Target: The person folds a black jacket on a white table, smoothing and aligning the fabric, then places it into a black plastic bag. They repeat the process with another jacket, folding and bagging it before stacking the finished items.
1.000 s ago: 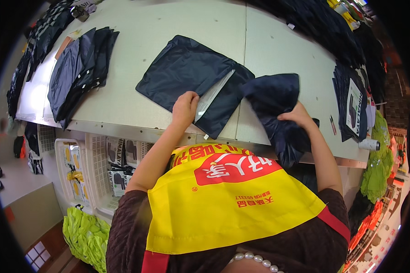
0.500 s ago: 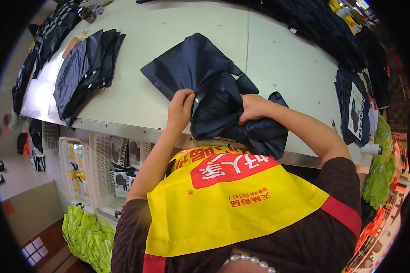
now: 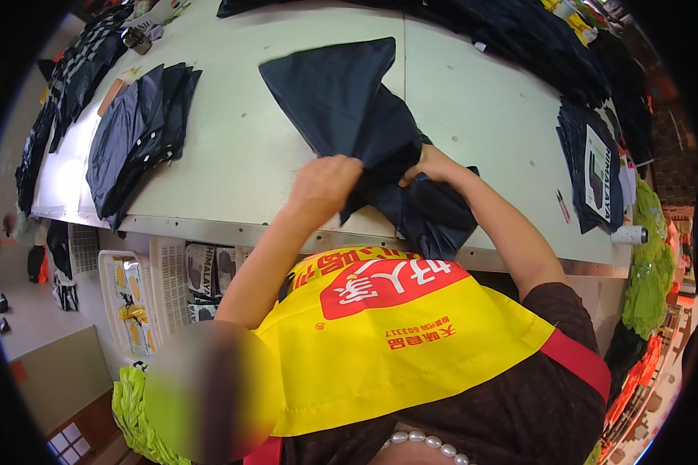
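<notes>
A shiny dark navy piece of cloth [image 3: 333,89] lies bunched on the pale table in front of me, its far end spread into a wide flap. My left hand [image 3: 323,188] is closed on the cloth's left edge, knuckles up, near the middle of the piece. On the other side, my right hand [image 3: 434,165] grips the gathered folds with thumb and fingers. A crumpled part of the cloth hangs toward the table's near edge, below my right hand. Folds hide some of my fingertips.
Dark folded pieces [image 3: 143,139] lie at the left, and a dark stack with a printed white card [image 3: 597,174] at the right. Near it are a pen [image 3: 562,206] and a thread spool [image 3: 630,235]. White baskets [image 3: 167,291] stand below the table's left edge. Dark cloth [image 3: 512,54] covers the far side.
My left hand has moved right, closer to my right hand, and turned knuckles up. The cloth's far flap has shifted and is drawn into a smoother, fan-like shape.
</notes>
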A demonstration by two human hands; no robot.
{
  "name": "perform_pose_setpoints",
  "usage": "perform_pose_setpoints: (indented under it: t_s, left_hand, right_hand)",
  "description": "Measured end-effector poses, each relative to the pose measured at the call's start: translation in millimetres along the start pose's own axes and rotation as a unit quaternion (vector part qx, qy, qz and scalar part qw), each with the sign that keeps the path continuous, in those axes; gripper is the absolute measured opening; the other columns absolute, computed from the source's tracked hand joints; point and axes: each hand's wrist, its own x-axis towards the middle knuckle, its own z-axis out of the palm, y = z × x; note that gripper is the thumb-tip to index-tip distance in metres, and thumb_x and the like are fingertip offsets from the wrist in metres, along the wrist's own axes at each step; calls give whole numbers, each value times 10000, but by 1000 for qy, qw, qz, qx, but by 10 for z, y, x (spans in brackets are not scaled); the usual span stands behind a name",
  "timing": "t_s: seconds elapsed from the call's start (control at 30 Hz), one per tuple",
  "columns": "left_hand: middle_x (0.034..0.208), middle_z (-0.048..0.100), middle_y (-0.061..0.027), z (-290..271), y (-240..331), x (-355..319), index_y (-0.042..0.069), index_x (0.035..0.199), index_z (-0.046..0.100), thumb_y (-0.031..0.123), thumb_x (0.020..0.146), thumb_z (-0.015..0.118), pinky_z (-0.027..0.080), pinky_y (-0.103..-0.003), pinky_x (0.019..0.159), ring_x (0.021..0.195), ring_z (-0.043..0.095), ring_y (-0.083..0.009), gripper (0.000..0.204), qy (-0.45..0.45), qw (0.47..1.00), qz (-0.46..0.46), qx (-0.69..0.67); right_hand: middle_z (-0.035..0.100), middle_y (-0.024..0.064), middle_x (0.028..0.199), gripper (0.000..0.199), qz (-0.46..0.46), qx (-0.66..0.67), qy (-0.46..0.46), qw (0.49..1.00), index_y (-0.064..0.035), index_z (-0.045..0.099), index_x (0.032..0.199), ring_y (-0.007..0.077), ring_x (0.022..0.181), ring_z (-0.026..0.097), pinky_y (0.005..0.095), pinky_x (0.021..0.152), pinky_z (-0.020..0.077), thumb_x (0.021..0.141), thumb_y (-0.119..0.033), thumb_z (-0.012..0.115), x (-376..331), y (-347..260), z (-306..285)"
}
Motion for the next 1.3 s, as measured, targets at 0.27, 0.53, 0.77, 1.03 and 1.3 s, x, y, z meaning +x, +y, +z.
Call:
perform_pose_setpoints:
  t_s: [0.27,0.53,0.77,1.03,1.3]
  left_hand:
    - [807,589,-104,59,53,-323,54,954,589,37,748,604,467,-319,652,745,587,-264,207,15,998,-60,24]
    - [1352,359,-194,451,-127,-921,31,1443,98,127,665,703,393,-376,933,1187,428,-290,991,-58,889,-374,-257]
    - [1067,552,-265,720,-59,-324,-14,1237,430,49,749,599,447,-367,833,1012,551,-366,520,25,906,-282,-316]
    - [801,615,-221,37,453,-322,22,925,529,10,707,556,475,-454,675,784,599,-408,221,-304,922,-233,-53]
    - [721,625,-181,-261,602,-454,39,1006,482,122,694,670,472,-450,608,676,609,-386,374,-303,927,-215,-49]
  right_hand:
    - [645,151,948,566,31,123,11,992,103,574,1054,216,874,603,294,813,456,559,-111,747,-181,-281,-61]
    - [632,122,988,548,-15,294,98,951,60,573,1092,205,858,602,300,809,468,594,-96,739,-354,-384,-199]
    - [625,99,1028,415,-19,394,28,919,29,611,1070,188,876,600,319,806,485,687,-104,699,-380,-476,-174]
    - [610,125,1096,383,-262,178,152,936,50,577,1110,196,998,570,324,897,441,827,-207,591,1,284,129]
    - [589,142,1145,422,-91,353,171,915,59,554,1139,208,1056,548,326,931,417,845,-243,570,-25,-419,433]
